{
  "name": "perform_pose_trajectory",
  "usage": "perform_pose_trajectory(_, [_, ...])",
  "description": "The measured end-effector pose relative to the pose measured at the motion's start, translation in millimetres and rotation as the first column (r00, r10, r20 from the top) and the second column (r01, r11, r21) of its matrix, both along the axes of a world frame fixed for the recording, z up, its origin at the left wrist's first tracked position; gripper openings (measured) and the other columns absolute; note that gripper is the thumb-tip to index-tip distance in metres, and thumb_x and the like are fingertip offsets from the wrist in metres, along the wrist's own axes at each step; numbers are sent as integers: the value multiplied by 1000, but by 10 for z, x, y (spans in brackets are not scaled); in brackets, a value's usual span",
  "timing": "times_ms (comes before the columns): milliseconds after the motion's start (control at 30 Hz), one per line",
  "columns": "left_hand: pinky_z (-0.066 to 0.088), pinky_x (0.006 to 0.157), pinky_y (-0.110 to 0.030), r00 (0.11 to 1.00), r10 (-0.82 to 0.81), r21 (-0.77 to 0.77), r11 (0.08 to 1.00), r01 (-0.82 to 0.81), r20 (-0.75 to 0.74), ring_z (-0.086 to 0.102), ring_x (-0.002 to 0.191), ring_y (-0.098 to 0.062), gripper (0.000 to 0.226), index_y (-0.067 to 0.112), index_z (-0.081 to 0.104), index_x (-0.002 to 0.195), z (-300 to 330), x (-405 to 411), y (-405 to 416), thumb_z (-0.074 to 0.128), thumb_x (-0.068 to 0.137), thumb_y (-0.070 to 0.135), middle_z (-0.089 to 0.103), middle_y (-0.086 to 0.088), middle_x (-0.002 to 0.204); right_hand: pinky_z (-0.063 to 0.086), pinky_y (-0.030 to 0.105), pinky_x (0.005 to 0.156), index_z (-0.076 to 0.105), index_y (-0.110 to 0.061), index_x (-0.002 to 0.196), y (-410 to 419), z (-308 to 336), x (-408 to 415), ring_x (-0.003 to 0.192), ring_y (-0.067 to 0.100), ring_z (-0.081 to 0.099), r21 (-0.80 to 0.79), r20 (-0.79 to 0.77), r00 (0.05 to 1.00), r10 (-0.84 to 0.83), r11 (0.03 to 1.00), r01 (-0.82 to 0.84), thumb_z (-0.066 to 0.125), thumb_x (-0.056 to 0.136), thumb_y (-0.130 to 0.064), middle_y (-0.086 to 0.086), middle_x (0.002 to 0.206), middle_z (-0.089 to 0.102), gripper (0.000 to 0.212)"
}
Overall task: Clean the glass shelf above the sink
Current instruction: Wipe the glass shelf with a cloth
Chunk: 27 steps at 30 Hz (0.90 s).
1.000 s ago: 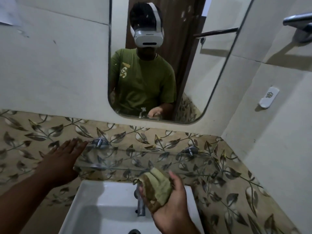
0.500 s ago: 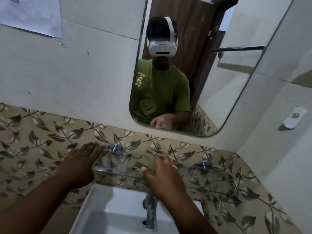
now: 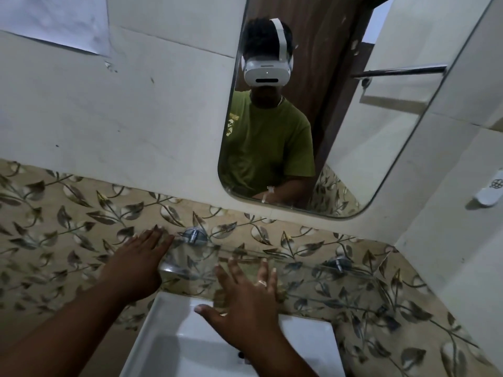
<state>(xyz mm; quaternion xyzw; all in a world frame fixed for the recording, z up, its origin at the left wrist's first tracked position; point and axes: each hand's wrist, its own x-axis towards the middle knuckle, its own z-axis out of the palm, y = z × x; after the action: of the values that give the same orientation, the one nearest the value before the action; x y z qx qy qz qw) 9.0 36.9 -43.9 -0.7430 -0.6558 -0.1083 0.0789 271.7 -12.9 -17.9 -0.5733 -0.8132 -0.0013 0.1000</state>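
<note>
Hands (image 3: pixel 245 300) flat on glass shelf (image 3: pixel 304 263)

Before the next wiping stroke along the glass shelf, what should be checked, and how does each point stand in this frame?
1. Right hand flat over the glass shelf, fingers spread: ok.
2. Cloth or sponge under that hand: cannot tell, the palm hides it.
3. Left hand open at the shelf's left end, near the left bracket: ok.
4. Whether the left hand presses the wall or the glass edge: cannot tell.
5. Right stretch of shelf towards the right bracket free of objects: ok.
6. Sink directly below to catch drips: ok.
</note>
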Motion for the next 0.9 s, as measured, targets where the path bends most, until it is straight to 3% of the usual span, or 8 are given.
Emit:
perform_pose_trajectory(167, [14, 115, -39, 1000, 13, -17, 1000, -13, -2, 19, 145, -26, 98, 24, 19, 151, 18, 16, -10, 66, 66, 31, 18, -9, 159, -3, 66, 115, 6, -47, 153, 226, 92, 150, 148, 48, 2, -92, 121, 986, -118, 987, 130, 40, 70, -89, -6, 167, 7, 99])
perform_pose_trajectory(300, [27, 109, -42, 999, 20, -1, 1000, -20, -28, 38, 137, -31, 101, 20, 32, 146, -21, -26, -3, 75, 55, 29, 36, -14, 151, 6, 63, 117, 14, -35, 155, 348, 84, -313, 147, 46, 9, -49, 76, 992, -97, 994, 101, 61, 80, -62, 10, 165, 14, 92])
perform_pose_trajectory(433, [14, 117, -38, 1000, 16, -52, 998, -17, -19, 13, 147, -24, 100, 25, 9, 152, -34, -4, 24, 62, 68, 33, 11, -7, 160, 14, 61, 117, 29, -21, 153, 336, -16, -641, 145, 45, 24, -18, 39, 999, -2, 1000, 3, 63, 88, -25, 18, 161, 25, 74])
perform_pose_trajectory(567, [19, 115, -39, 1000, 13, -46, 999, -14, -23, 19, 145, -26, 98, 24, 14, 151, -8, -7, -1, 62, 66, 37, 17, -9, 159, 49, 51, 98, 51, -24, 137, 188, -162, -302, 119, 36, 59, 179, 25, 987, 158, 971, -160, 73, 68, -17, 9, 142, 57, 73])
perform_pose_trajectory(667, [33, 107, -42, 999, 13, -13, 1000, -14, -34, 40, 136, -30, 101, 20, 35, 146, -32, -4, 20, 73, 53, 33, 39, -13, 150, 52, 47, 93, 52, -33, 135, 102, -178, 189, 112, 30, 64, 231, 6, 1000, 31, 973, -31, 81, 54, -16, -1, 138, 61, 88])
perform_pose_trajectory(767, [29, 110, -42, 999, 37, -13, 999, -37, -22, 34, 139, -28, 95, 22, 33, 147, -28, 25, 27, 68, 58, 27, 35, -11, 153, 45, 52, 103, 52, -30, 141, 179, -226, 519, 126, 35, 56, 148, 38, 990, -134, 981, 127, 84, 57, -29, 2, 148, 53, 90])
perform_pose_trajectory(833, [26, 112, -42, 999, 49, -5, 999, -49, -18, 31, 141, -28, 93, 22, 31, 147, -17, 49, 15, 65, 60, 24, 32, -10, 154, 34, 58, 109, 44, -29, 147, 240, -144, 477, 136, 39, 45, 78, 69, 974, -215, 975, 209, 74, 65, -67, 3, 155, 43, 95])
perform_pose_trajectory(900, [25, 112, -41, 998, 60, -21, 998, -61, -23, 31, 141, -28, 93, 22, 31, 147, -13, 51, 3, 65, 61, 24, 32, -10, 154, 14, 62, 114, 24, -29, 155, 300, -40, 246, 147, 39, 23, -42, 115, 959, -260, 963, 267, 58, 56, -91, 4, 164, 25, 121])
